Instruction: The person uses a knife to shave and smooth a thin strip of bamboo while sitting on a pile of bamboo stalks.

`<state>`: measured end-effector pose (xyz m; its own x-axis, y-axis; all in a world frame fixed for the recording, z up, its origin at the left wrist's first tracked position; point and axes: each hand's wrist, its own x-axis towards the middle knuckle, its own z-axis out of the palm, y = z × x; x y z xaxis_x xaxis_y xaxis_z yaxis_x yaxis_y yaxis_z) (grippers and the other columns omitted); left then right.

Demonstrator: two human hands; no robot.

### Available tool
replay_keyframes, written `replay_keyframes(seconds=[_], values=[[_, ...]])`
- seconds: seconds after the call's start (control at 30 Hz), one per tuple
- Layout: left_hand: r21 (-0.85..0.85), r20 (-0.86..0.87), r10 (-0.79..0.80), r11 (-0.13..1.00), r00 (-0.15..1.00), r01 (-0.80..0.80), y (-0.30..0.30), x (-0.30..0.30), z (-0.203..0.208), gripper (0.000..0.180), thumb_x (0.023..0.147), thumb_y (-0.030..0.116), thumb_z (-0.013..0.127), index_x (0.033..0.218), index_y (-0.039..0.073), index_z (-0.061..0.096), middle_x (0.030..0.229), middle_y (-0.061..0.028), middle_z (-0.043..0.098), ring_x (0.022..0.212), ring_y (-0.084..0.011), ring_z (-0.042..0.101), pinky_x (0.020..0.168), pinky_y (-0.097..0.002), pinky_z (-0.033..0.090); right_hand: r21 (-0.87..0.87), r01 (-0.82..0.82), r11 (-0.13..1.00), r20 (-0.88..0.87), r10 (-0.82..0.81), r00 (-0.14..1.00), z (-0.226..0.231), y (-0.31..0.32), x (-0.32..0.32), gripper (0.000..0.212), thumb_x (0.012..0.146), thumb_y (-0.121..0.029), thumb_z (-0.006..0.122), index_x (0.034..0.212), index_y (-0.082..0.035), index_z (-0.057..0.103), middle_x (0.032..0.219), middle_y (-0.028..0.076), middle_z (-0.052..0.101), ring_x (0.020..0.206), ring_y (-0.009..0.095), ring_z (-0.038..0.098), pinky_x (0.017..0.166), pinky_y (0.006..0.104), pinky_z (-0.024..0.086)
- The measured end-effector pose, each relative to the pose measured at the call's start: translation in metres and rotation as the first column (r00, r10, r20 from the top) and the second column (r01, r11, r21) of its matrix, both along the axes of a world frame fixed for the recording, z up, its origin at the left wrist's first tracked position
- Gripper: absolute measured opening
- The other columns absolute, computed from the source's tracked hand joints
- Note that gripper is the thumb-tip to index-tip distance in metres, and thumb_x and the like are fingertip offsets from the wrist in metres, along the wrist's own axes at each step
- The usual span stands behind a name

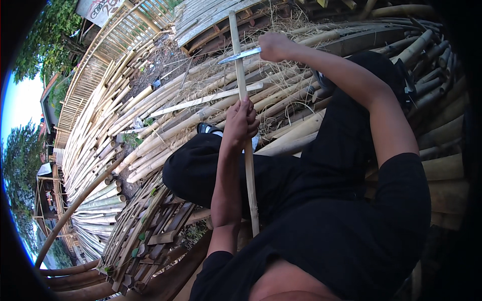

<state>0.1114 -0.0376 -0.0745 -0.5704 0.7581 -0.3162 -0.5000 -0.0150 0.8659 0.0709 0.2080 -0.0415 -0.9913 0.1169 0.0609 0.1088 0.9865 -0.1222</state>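
A long, pale bamboo strip (250, 175) runs up from beside my body and past my knees. My left hand (240, 120) is closed round it near its middle. Farther up, my right hand (276, 46) grips a knife whose handle is hidden in the fist. The knife's bright blade (246, 53) lies across the strip, close to its far end, and appears to touch it. Another flat bamboo slat (201, 100) lies on the poles just beyond my left hand, crossing behind the strip.
Many bamboo poles (175, 123) lie on the ground ahead and to the left. Split offcuts (135, 241) are heaped at the lower left. A wooden plank platform (213, 25) stands at the top, a bamboo fence (90, 70) at the upper left. Dry shavings (283, 80) litter the poles.
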Motion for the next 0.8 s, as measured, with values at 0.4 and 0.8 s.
replay_keyframes(seconds=[0.4,0.8], values=[[0.017,0.043,0.029,0.999,0.999,-0.03,-0.029,0.004,0.008,0.028,0.099,0.035,0.038,0.078,0.015,0.038,0.052,0.0078,0.024,0.037,-0.0019,0.019,0.032,-0.0184,0.015,-0.615,0.579,0.536,0.067,-0.696,0.715,0.0,0.194,-0.03,0.03,0.082,-0.032,0.061,0.102,-0.01,0.063,0.071,0.014,0.064,0.061,0.022,0.061,0.061,0.0509,0.047],[0.02,-0.076,0.052,0.999,0.996,-0.05,-0.014,0.003,0.004,0.03,0.098,0.035,0.039,0.077,0.015,0.039,0.053,0.0078,0.027,0.037,-0.0023,0.022,0.032,-0.0193,0.017,-0.136,-0.052,0.989,-0.01,0.051,0.999,0.023,-0.032,0.016,0.026,0.074,-0.016,0.053,0.085,0.005,0.065,0.086,0.023,0.065,0.087,0.035,0.064,0.08,0.0412,0.051]])
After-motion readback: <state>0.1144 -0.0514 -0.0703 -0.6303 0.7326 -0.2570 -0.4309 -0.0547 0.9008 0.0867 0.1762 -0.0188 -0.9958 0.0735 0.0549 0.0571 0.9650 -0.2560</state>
